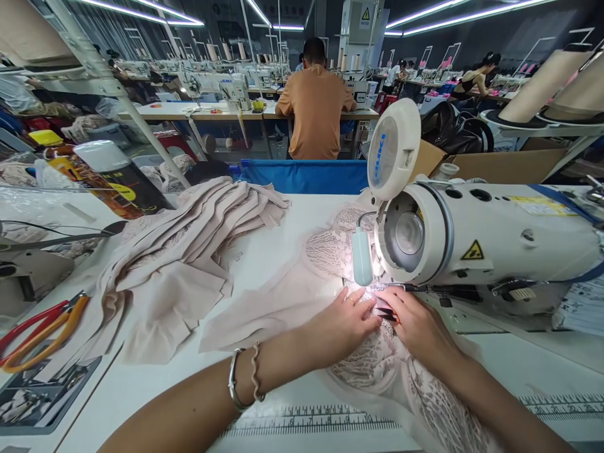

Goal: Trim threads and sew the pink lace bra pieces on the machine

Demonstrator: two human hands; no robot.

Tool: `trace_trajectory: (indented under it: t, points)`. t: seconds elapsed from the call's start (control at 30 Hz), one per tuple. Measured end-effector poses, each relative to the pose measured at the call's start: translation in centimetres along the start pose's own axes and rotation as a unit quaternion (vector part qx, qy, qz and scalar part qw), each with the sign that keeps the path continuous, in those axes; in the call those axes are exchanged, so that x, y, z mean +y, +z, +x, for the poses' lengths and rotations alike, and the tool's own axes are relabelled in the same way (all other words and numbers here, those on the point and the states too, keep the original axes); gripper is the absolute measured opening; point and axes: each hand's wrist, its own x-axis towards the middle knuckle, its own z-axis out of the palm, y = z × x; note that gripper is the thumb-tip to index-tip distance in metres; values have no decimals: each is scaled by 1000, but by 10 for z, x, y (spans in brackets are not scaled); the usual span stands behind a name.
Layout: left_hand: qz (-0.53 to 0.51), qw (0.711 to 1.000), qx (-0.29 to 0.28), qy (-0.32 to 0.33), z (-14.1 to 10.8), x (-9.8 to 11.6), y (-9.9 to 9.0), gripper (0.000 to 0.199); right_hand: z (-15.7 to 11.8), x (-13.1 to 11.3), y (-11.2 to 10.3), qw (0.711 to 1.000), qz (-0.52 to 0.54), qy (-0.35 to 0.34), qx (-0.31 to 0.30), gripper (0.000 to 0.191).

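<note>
Pale pink lace fabric (pixel 372 365) lies beneath the sewing machine head (pixel 413 229), under the glow of a small lamp (pixel 362 257). My left hand (pixel 342 324) rests on the fabric left of the needle area, its fingers stretched out and pressing the lace down. On the other side, my right hand (pixel 418 321) has small thread snips (pixel 387 313) tucked in it, dark blades pointing left, while its fingertips touch the lace. The fingers of both hands come close together at the lit spot. The needle itself is hidden.
A pile of pink fabric pieces (pixel 189 245) lies left. Beyond it are scissors with red and orange handles (pixel 47 330), a spray can (pixel 120 173) and a metal-parts tray (pixel 47 399). A printed ruler (pixel 321 421) runs along the front. Another person (pixel 315 104) sits ahead.
</note>
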Motion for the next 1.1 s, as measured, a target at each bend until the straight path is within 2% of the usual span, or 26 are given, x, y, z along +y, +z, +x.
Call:
trace_trajectory:
  t: [0.13,0.27,0.33,0.4,0.47,0.53,0.63,0.7,0.77,0.83,0.87,0.97,1.0,1.1]
  points:
    - [-48,999,4,16,0,-15,-10,23,8,-3,-1,1000,1,4,0,38]
    - [-55,998,-10,-1,1,-18,-17,17,7,-9,-9,1000,-23,9,12,42]
    - [-35,999,-4,-5,1,-15,-17,23,-2,-16,-15,999,-40,32,14,41]
    - [-4,1000,9,3,1,-10,-14,31,-18,-25,-19,997,-54,51,18,27]
    - [11,999,15,27,1,-6,-10,27,-35,-35,-20,995,-69,63,29,13]
    - [3,998,15,57,0,-3,-6,22,-50,-40,-17,995,-70,67,39,14]
    - [-4,998,15,68,-1,-2,-5,25,-59,-37,-12,997,-35,31,56,23]
    - [-3,998,15,55,-2,-2,-4,30,-55,-27,-12,998,-14,-16,66,26]
    - [-2,998,20,54,-2,-2,-3,26,-46,-15,-14,997,-19,-34,74,23]
    - [-4,998,29,63,-1,-2,-1,22,-36,-2,-18,999,-6,-11,50,20]
    - [-7,997,33,66,0,-2,-1,22,-32,2,-20,1000,10,6,19,26]
    - [-22,997,36,69,1,-3,-1,24,-20,10,-24,994,31,35,-96,75]
    - [-26,997,34,70,2,-3,-2,25,-17,10,-24,992,13,36,-122,83]
    - [-29,997,29,70,2,-5,-4,28,-9,8,-23,987,-45,35,-152,81]
